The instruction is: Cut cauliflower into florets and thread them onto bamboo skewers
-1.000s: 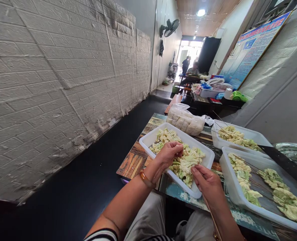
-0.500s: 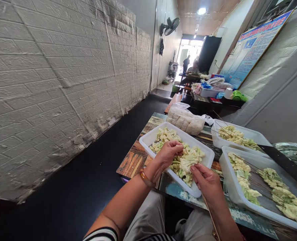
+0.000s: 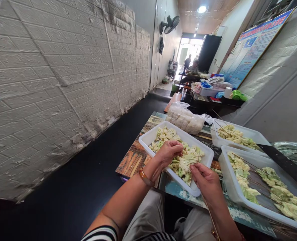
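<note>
Your right hand (image 3: pixel 206 179) is closed in a pinch at four o'clock of a cauliflower floret (image 3: pixel 188 162), thumb and forefinger gripping its edge. At ten o'clock of that same floret, your left hand (image 3: pixel 168 152) has thumb and forefinger brought together, the other fingers curled; whether anything sits between those fingertips cannot be told. An amber-coloured bangle (image 3: pixel 146 178) circles your left wrist. Along the inside of your right forearm runs a thin stick (image 3: pixel 210 214); how your right hand meets it is hidden.

The floret you pinch is broad and flattened, creamy white with pale stems fanning out, and it sits above the four o'clock side of a white plastic tray (image 3: pixel 194 192). More loose cauliflower pieces (image 3: pixel 167 134), cream with light green stalks, lie in that tray, which rests before you on a bench (image 3: pixel 130 162) with a patchwork wood-look top.

From your tray, a clear plastic bag (image 3: pixel 184 119) of pale contents lies just beyond at twelve o'clock. A back tray (image 3: pixel 260 134) at two o'clock and a side tray (image 3: pixel 227 182) at four o'clock both hold cauliflower with thin skewers.
</note>
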A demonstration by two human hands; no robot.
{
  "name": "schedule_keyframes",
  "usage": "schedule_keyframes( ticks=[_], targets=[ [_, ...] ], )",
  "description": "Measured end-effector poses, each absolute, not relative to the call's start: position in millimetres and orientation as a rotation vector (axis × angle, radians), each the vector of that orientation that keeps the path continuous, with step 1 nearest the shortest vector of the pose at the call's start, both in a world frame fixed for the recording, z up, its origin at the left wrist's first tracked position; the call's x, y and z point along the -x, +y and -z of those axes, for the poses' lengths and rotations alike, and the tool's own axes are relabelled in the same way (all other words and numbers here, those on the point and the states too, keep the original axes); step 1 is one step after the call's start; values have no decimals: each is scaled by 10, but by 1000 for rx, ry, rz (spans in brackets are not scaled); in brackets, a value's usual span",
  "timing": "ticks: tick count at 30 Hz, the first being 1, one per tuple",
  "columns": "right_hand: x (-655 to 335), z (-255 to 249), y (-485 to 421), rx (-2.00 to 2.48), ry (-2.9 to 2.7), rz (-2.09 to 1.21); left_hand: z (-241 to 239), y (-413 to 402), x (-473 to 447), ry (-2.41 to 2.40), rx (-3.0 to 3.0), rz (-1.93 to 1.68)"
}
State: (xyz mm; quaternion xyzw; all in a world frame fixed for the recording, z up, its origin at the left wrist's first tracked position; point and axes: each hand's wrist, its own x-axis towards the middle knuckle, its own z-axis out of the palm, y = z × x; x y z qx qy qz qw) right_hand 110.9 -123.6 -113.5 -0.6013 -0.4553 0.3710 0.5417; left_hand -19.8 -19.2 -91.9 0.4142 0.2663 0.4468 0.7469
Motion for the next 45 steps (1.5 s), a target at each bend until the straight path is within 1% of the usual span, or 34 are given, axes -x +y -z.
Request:
schedule_keyframes(
  ticks=[17, 23, 26, 32, 37, 45],
  targets=[
    [-1100, 1137, -1242, 1416, -1071, -848, 908, -200, 205, 558, -928, -930],
    [-1065, 1088, -1164, 1408, -1094, -818, 959, -204, 181, 588, -1051, -932],
    [-1058, 1080, -1128, 1397, -1077, -856, 970, -203, 183, 583, -1058, -942],
    [-1106, 1110, -1153, 1319, -969, -1047, 947, -200, 195, 596, -976, -900],
    [-1126, 1128, -1172, 1299, -936, -1029, 949, -206, 206, 558, -884, -899],
    [-1070, 1058, -1189, 1351, -1023, -998, 945, -217, 217, 548, -969, -906]
  ],
)
